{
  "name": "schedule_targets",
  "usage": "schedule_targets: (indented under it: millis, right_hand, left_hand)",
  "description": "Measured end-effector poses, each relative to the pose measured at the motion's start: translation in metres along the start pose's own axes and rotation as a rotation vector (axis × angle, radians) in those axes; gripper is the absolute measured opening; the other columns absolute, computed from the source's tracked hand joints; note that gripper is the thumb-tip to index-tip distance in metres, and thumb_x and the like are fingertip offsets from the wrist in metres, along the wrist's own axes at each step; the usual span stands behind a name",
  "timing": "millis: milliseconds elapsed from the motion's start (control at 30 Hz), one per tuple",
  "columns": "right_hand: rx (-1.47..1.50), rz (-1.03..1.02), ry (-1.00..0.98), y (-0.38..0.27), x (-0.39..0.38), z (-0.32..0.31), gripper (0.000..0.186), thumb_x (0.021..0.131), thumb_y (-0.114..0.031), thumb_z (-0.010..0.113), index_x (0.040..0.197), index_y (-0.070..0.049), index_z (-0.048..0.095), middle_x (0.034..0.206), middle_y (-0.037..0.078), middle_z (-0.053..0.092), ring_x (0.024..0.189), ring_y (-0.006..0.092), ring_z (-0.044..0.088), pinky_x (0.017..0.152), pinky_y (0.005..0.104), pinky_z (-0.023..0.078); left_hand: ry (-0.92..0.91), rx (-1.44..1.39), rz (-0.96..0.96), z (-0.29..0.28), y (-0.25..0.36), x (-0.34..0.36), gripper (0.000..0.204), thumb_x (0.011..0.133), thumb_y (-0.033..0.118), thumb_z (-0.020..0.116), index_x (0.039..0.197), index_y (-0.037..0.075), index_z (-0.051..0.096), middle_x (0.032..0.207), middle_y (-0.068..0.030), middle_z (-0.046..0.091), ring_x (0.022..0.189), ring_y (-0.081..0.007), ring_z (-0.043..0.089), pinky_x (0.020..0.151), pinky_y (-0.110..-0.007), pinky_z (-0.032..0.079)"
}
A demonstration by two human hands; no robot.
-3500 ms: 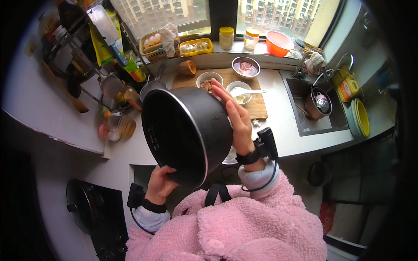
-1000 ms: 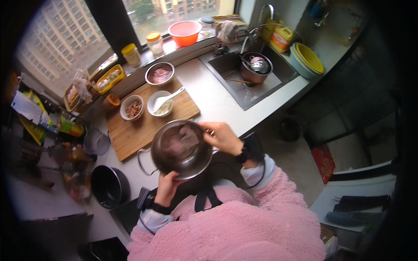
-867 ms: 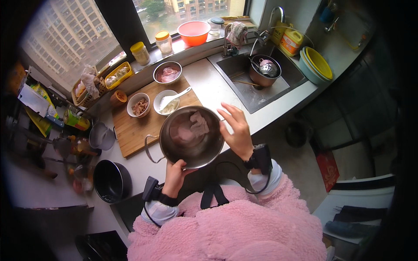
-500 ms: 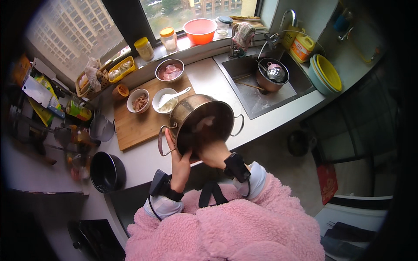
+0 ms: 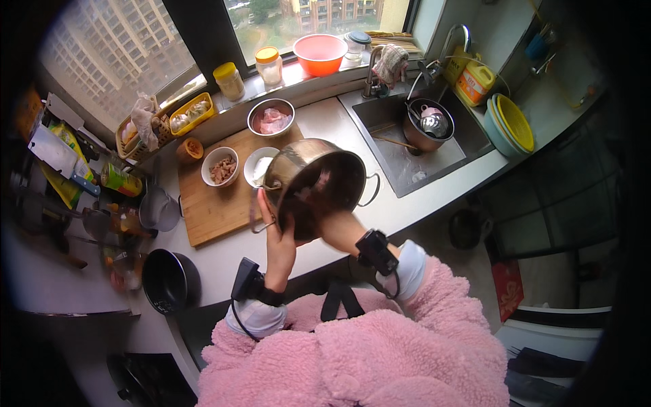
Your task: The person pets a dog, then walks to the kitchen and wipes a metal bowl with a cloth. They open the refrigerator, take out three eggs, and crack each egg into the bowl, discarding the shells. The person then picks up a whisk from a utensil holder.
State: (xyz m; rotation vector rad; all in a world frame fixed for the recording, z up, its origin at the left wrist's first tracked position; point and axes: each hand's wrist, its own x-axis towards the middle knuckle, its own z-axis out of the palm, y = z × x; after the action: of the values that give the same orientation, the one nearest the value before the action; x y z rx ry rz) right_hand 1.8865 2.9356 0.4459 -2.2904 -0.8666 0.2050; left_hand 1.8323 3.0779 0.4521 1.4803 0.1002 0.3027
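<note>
In my left hand (image 5: 279, 244) is a stainless steel pot (image 5: 305, 159), tilted with its dark interior toward me, my fingers against its side near a loop handle. My right hand (image 5: 342, 230) reaches into it; its fingertips are hidden in shadow. Behind the pot, a wooden cutting board (image 5: 207, 215) carries a bowl of cut brown pieces (image 5: 220, 169), a bowl with white contents (image 5: 261, 165) and a metal bowl of raw meat (image 5: 272, 120). A black inner pot (image 5: 169, 281) rests at the left.
The sink (image 5: 393, 163) at right holds a pot (image 5: 424, 139); coloured basins (image 5: 512, 125) stand beside it. Jars (image 5: 230, 85), baskets and an orange bowl (image 5: 319, 54) line the sill. Utensils and bottles (image 5: 122, 217) crowd the left. A stovetop (image 5: 152, 380) is at lower left.
The black pot I held earlier now rests at the left. The steel pot has tipped onto its side in my grip, and my right hand has moved from its rim inside it.
</note>
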Motion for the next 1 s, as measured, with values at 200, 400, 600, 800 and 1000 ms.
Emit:
schedule_targets:
  millis: [200,400,600,800,1000]
  right_hand:
    - [0.201,-0.182,-0.012,-0.006,0.007,0.010,0.033,0.091,-0.025,0.045,0.105,0.001,0.061,0.109,0.021,0.058,0.104,0.0339,0.054,0.093,0.0484,0.037]
    - [-0.693,-0.267,0.242,0.067,0.012,-0.057,0.034,0.088,-0.030,0.053,0.106,-0.004,0.065,0.122,0.017,0.053,0.117,0.0309,0.047,0.104,0.0455,0.030]
    - [-0.123,-0.245,-0.007,0.097,0.004,-0.086,0.032,0.087,-0.023,0.053,0.106,0.001,0.062,0.119,0.018,0.054,0.118,0.0342,0.045,0.102,0.0443,0.033]
    - [0.051,-0.281,0.621,0.156,-0.027,-0.168,0.015,0.080,-0.011,0.066,0.092,-0.003,0.063,0.090,0.014,0.062,0.078,0.0317,0.059,0.066,0.0364,0.049]
    - [0.864,0.251,0.277,0.180,-0.011,-0.172,0.035,0.091,-0.019,0.055,0.118,0.002,0.049,0.089,0.016,0.065,0.072,0.0186,0.061,0.066,0.0324,0.049]
  left_hand:
    - [0.020,-0.012,0.065,0.009,-0.007,0.019,0.068,0.096,0.003,0.042,0.149,0.009,0.000,0.154,-0.0113,0.012,0.140,-0.0230,0.016,0.112,-0.032,0.012]
    - [0.108,-0.011,0.012,0.037,-0.019,0.040,0.064,0.097,0.006,0.040,0.149,0.008,0.003,0.154,-0.0103,0.012,0.140,-0.0226,0.015,0.112,-0.032,0.011]
    - [0.255,-0.065,0.104,0.119,-0.049,0.067,0.060,0.099,0.018,0.044,0.148,0.011,0.012,0.149,-0.0107,0.024,0.135,-0.0246,0.028,0.107,-0.035,0.027]
    - [0.392,-0.497,-0.192,0.186,-0.049,0.074,0.049,0.098,0.033,0.043,0.137,0.005,0.033,0.129,-0.0162,0.048,0.112,-0.0336,0.055,0.083,-0.050,0.055]
    - [0.164,-0.553,-0.414,0.218,-0.029,0.083,0.048,0.098,0.036,0.043,0.128,-0.001,0.042,0.122,-0.0152,0.055,0.105,-0.0341,0.060,0.083,-0.047,0.055]
